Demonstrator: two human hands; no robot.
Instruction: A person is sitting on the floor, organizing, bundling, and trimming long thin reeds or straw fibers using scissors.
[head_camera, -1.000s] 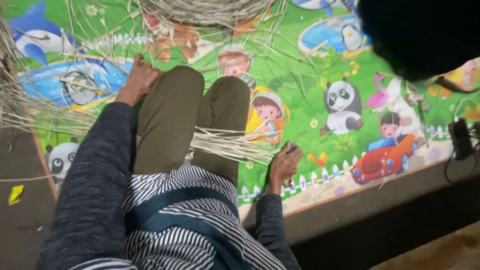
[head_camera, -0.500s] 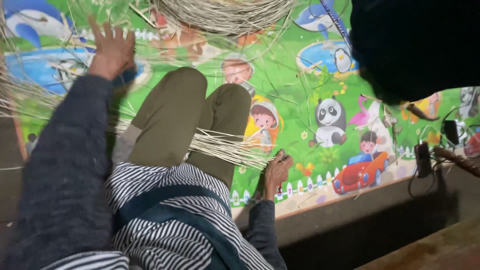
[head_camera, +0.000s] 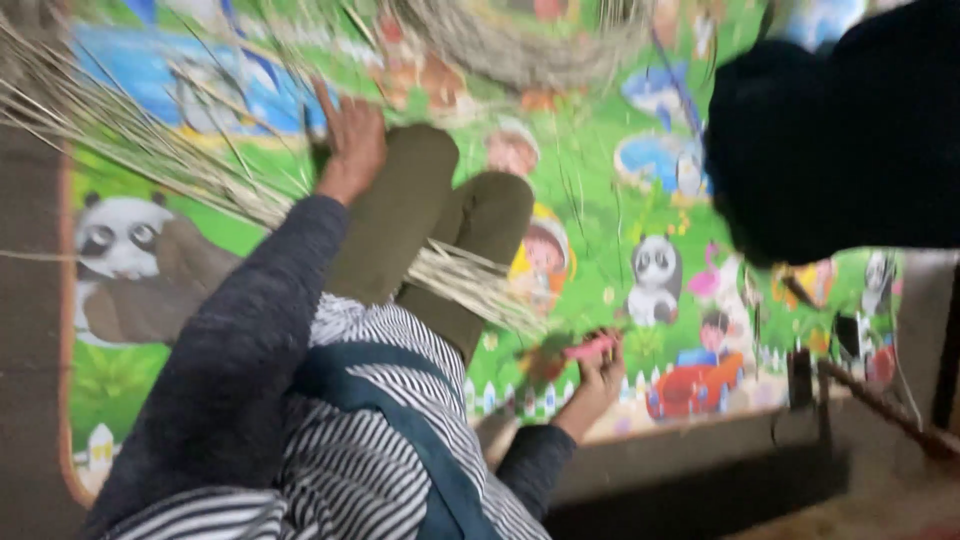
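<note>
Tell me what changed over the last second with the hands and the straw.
The left hand left the knee, reached out over the mat, and now sits back beside the knee among loose straw stalks. The right hand now grips something pink; before it showed none. The straw bundle stays across the lap.

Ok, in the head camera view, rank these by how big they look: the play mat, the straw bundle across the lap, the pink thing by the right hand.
1. Play mat: largest, spans most of the view.
2. Straw bundle: mid-sized.
3. Pink thing: smallest, blurred, at the right hand.
</note>
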